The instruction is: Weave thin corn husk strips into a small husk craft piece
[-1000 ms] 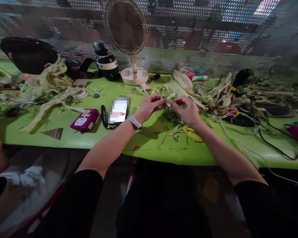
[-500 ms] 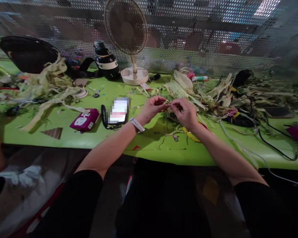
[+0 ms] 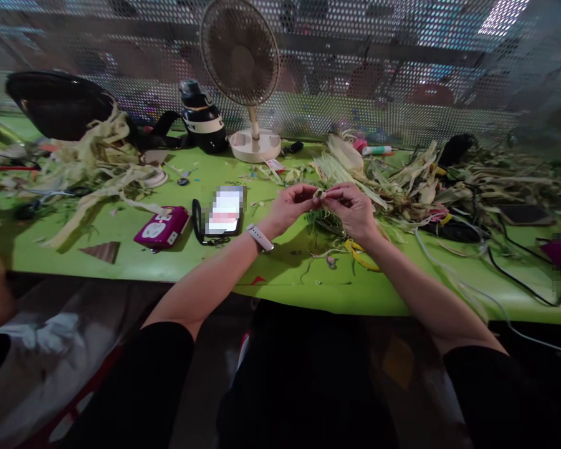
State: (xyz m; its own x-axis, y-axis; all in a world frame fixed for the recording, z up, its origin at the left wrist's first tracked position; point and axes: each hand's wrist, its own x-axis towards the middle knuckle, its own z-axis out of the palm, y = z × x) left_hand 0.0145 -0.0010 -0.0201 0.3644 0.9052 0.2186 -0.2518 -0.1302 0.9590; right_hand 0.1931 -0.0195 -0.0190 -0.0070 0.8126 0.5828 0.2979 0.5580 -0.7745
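Perforated metal panel [image 3: 383,56] backs your green table [image 3: 308,299], with a desk fan [image 3: 240,59] and a black bottle [image 3: 206,130] standing in front of it. Over the table's middle, your left hand [image 3: 292,209] and right hand [image 3: 355,212] meet almost tip to tip, thumb and forefinger of each pinching a small pale strip of husk [image 3: 318,194]; your other fingers curl in, partly hidden. Below the strip lies a tangle of green stalks [image 3: 325,223], and a yellow looped handle [image 3: 363,257] lies near your right wrist. Dried corn husks [image 3: 416,181] heap to your right. To your left you have a lit phone [image 3: 224,211], a magenta case [image 3: 163,227] and more husks [image 3: 105,146] spread before a black bag [image 3: 58,103].
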